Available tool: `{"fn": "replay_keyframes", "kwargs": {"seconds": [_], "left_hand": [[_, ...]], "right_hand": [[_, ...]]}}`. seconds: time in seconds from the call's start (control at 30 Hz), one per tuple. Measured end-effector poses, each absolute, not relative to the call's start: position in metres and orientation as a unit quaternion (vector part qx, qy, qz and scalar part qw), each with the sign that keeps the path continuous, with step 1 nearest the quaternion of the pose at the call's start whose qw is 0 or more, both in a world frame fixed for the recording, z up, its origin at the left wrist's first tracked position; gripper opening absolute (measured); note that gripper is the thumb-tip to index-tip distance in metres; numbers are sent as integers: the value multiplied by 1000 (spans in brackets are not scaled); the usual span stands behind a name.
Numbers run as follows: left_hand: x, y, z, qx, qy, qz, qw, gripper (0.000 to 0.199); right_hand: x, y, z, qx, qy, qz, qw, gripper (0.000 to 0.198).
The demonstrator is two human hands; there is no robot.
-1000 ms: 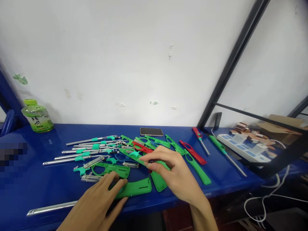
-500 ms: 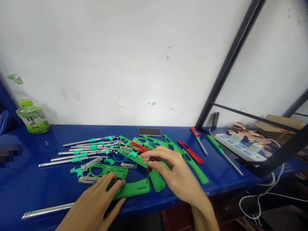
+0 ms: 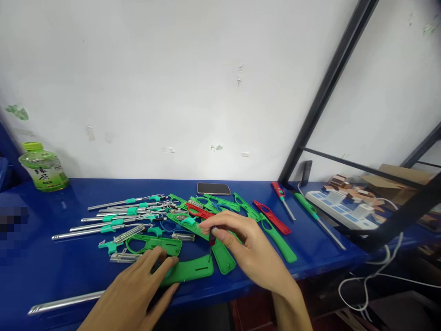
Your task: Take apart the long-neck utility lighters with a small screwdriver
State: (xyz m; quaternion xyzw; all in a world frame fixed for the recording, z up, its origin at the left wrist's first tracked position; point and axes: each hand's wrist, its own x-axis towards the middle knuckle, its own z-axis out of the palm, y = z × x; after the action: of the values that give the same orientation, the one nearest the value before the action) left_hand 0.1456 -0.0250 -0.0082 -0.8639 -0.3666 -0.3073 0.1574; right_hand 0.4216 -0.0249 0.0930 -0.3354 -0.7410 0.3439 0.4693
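Observation:
At the table's front edge my left hand (image 3: 141, 285) is closed around a green gas lighter (image 3: 193, 270), whose metal barrel (image 3: 65, 303) sticks out to the left. My right hand (image 3: 251, 253) grips a small screwdriver (image 3: 212, 236) with a dark red handle, upright. Its tip touches the right end of the lighter's handle. Just behind lie green casing halves (image 3: 223, 258) and a red one (image 3: 199, 210). To their left are several metal barrels (image 3: 99, 225) with teal triggers and wires, and clear fuel tanks (image 3: 124, 257).
A phone (image 3: 213, 189) lies by the wall. The green-capped bottle (image 3: 44, 168) stands at the back left. On the right are a red lighter (image 3: 283, 200), a green lighter (image 3: 319, 218), a black metal frame post (image 3: 327, 92) and a white power strip (image 3: 339, 209).
The whole view has shifted slightly to the left. Both hands keep their grip, and the screwdriver tip stays at the same end of the lighter.

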Motion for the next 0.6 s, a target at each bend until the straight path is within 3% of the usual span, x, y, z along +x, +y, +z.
{"fn": "replay_keyframes", "kwargs": {"seconds": [0.17,0.43,0.6], "left_hand": [[143,-25,-14,-858,-373,-308,175,28],[129,-29,-33,-853,-388,-277,213,45],[123,-28,-48,-852,-383,-261,242,53]], "right_hand": [[419,-22,90,-393,-712,282,509,4],[434,-27,94,-353,-736,348,461,23],[426,-23,92,-360,-720,342,485,13]]}}
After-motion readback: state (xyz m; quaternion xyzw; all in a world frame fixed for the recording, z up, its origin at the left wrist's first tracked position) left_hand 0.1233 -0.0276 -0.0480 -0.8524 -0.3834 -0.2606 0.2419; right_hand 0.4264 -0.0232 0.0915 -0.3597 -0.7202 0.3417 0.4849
